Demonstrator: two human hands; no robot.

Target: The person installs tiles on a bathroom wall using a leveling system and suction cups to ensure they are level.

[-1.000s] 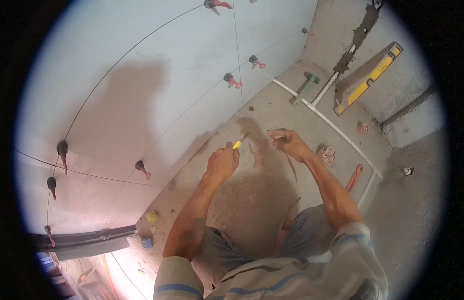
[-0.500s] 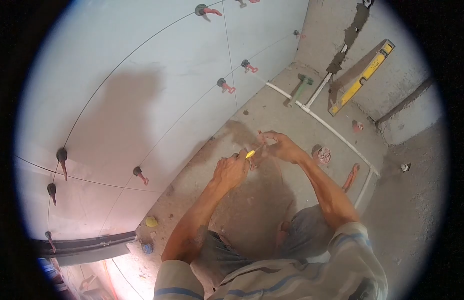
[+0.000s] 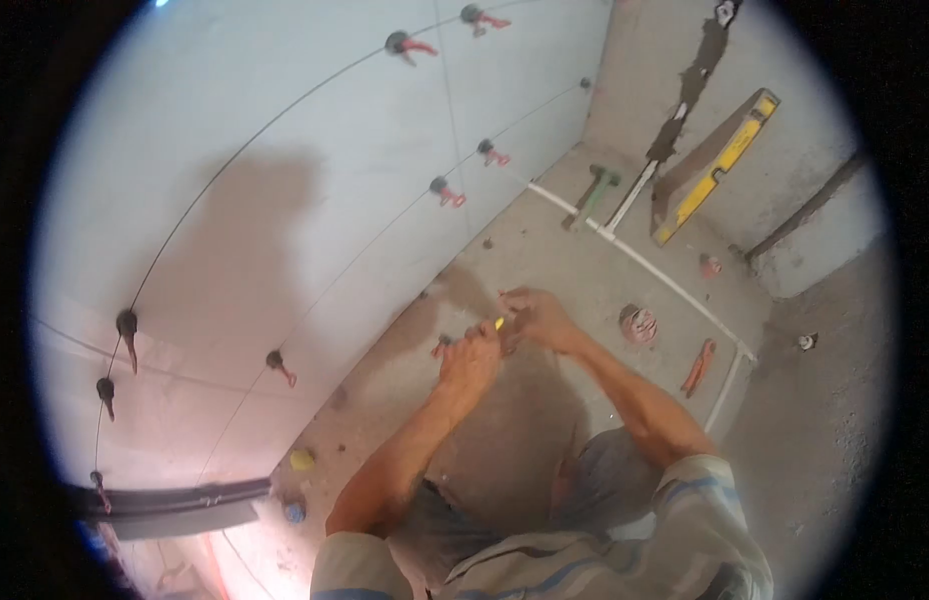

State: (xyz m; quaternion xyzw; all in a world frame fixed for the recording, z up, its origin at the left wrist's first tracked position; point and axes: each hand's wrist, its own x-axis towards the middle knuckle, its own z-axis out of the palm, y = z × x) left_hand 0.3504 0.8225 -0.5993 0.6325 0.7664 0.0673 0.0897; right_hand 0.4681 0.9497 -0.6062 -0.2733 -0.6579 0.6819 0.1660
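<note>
While both hands meet low over the bare cement floor [image 3: 545,250], I see a room corner: big pale tiles [image 3: 285,180] cover the wall on the left, grey unfinished plaster [image 3: 635,70] on the right. Red levelling clips [image 3: 447,192] stick out of the tile joints, more at left [image 3: 128,335].

Left hand [image 3: 472,358] is closed in a fist around a small tool with a yellow tip [image 3: 500,323]; only the tip shows. Right hand [image 3: 537,315] is curled, fingertips pinched right at that tip, touching the left hand. Can't tell what, if anything, the right hand pinches. A small dark-and-red clip [image 3: 442,345] lies on the floor just beside the left hand.

Around: white pipe [image 3: 665,280] runs along the floor past the hands to the right. Green-handled mallet [image 3: 590,195] lies by the wall foot. Yellow spirit level [image 3: 715,165] leans on the plaster. Red pliers [image 3: 698,366] near the pipe, a round reddish cup [image 3: 637,324] close to the right forearm. Yellow lump [image 3: 303,460] and blue bit [image 3: 296,512] lie at lower left. Nothing blocks the hands.
</note>
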